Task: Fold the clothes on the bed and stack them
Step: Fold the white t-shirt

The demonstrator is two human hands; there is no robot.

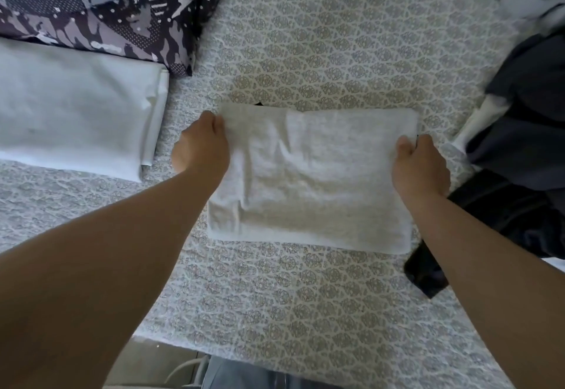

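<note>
A folded light grey garment [312, 180] lies as a rectangle in the middle of the patterned bed cover [305, 297]. My left hand [203, 147] grips its left edge near the far corner, fingers curled into the cloth. On the opposite side, my right hand [420, 165] pinches the right edge. A folded pale blue garment [76, 113] lies flat at the left.
A dark camouflage-print cloth [104, 6] is bunched at the far left. A heap of dark navy and white clothes [526, 131] sits at the right, with a black item [425, 269] under my right forearm. The bed's near edge runs along the bottom.
</note>
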